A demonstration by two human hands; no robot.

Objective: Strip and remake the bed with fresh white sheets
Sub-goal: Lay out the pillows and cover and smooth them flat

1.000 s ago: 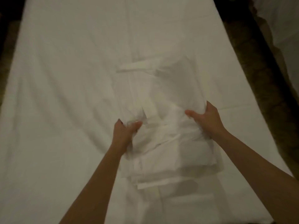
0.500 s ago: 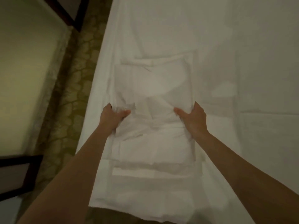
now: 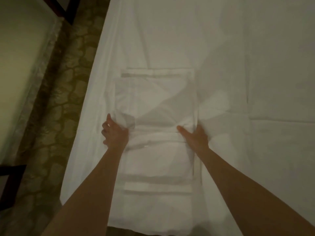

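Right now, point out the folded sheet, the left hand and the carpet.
folded sheet [image 3: 158, 97]: head view, on its flat upper panel, beyond the hands.
left hand [image 3: 114, 133]: head view, on the back of the hand, at the sheet's left edge.
carpet [image 3: 56, 116]: head view, on the patterned strip left of the bed.

**White-sheeted bed with a folded sheet on top**

A wide bed covered by a smooth white cotton sheet [image 3: 221, 48] fills most of the view; the sheet shows faint fold creases, and its left edge hangs down over the side towards a patterned olive-brown carpet floor [image 3: 56, 116]. Directly on the bed, near that left edge, lies a partly unfolded stack of white folded linen [image 3: 158, 99], rectangular, with a hemmed band along its far end and layered folds at its near end. It lies flat on the bedsheet, its long sides running roughly parallel to the bed's left edge.
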